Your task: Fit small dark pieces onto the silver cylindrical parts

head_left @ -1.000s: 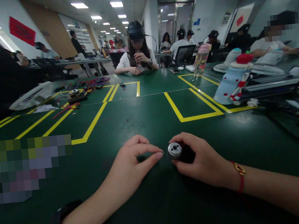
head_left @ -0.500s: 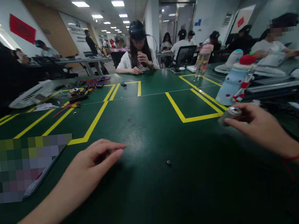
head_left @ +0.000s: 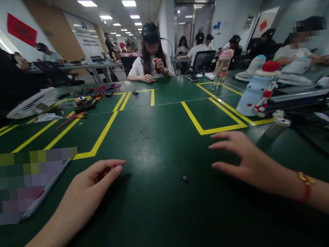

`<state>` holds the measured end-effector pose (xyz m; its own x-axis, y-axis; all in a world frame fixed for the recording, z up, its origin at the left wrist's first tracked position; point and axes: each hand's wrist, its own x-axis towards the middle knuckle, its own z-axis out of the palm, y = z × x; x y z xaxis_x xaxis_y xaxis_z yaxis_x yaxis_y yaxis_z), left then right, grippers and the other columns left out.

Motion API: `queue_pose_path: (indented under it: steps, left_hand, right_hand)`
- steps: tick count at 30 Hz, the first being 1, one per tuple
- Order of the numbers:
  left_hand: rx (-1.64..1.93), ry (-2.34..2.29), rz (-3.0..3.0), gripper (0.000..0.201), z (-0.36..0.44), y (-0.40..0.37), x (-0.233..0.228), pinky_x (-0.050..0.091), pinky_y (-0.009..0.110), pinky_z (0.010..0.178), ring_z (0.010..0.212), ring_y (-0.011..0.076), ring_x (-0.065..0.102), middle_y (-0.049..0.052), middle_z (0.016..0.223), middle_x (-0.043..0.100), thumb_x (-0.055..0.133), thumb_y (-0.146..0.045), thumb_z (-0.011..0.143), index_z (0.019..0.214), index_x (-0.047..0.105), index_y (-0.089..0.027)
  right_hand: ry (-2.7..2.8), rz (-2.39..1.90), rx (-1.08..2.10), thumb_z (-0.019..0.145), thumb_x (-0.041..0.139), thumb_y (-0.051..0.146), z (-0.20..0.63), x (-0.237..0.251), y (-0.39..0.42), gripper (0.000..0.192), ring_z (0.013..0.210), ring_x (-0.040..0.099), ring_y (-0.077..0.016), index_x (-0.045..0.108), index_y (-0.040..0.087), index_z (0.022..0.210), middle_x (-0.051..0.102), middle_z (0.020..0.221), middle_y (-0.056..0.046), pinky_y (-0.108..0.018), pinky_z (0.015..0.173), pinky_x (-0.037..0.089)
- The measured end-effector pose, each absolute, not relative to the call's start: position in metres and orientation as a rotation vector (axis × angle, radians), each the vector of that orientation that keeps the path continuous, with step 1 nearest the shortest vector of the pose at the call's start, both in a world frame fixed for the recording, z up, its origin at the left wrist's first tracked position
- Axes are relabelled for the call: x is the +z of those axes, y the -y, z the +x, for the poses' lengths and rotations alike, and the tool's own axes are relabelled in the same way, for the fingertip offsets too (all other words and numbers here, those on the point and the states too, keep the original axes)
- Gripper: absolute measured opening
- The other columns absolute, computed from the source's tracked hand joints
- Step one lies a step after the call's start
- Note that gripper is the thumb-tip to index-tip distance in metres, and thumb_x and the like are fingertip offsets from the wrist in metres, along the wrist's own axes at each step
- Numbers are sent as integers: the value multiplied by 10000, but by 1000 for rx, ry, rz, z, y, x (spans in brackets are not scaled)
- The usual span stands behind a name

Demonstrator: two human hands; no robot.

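Observation:
My right hand [head_left: 248,162] is open above the green table [head_left: 162,224], thumb and fingers spread with nothing between them. Beyond it, to the right, a silvery metal cylinder [head_left: 276,127] stands on the table, apart from the hand; its exact kind is unclear. A tiny dark ring-like part with a light top [head_left: 185,178] lies between my two hands, nearer the right one. My left hand [head_left: 96,182] hovers low or rests on the left; its fingers stretch out loosely, the thumb close to the index finger, and I see nothing held.
A blurred-out flat device [head_left: 50,189] lies left of my left hand. Wires [head_left: 100,91] and a white fan [head_left: 33,103] are at the far left. A blue bottle [head_left: 251,97], a clear bottle [head_left: 222,67] and metal rails [head_left: 304,96] stand right. A person [head_left: 152,58] sits opposite.
My right hand has let go of the metal cylinder, which now stands at the right, and has moved left with its fingers opening. My left hand has shifted slightly left.

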<state>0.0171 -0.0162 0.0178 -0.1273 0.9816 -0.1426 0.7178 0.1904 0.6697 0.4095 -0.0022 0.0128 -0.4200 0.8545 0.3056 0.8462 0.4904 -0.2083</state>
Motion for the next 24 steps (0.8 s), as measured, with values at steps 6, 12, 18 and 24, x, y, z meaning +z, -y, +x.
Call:
queue_pose_path:
  steps: [6,12,18,24]
  left_hand:
    - [610,-1916,1618,434,24,22,27,457,329,777,938,261,647,15,1015,725,533,-562,840,1117,663,-255]
    - [579,-1927,1672,437,22,20,22,456,315,744,895,245,653,3,994,716,514,-571,842,1118,667,-270]
    - [556,-1918,1706,456,23,21,18,449,312,728,875,237,642,6,987,694,490,-589,853,1126,655,-263]
    - [559,-1906,1663,484,21,22,17,449,336,749,901,253,636,17,1014,684,491,-626,838,1141,627,-274]
  right_hand:
    - [2439,-1199,499,849,584,459,335,13,7,213,1192,483,-226,715,325,951,562,1251,-17,-472,995,399]
    - [2101,-1516,-161,863,558,394,439,41,-14,226,1096,546,-214,683,216,924,628,1122,-70,-401,996,379]
    - [1728,-2169,-537,841,523,461,548,46,-21,349,896,574,-220,691,173,943,672,1008,-107,-346,748,407]
    - [1498,-2334,-249,813,557,457,547,46,-18,350,764,562,-166,673,196,1016,676,978,-85,-307,702,398]
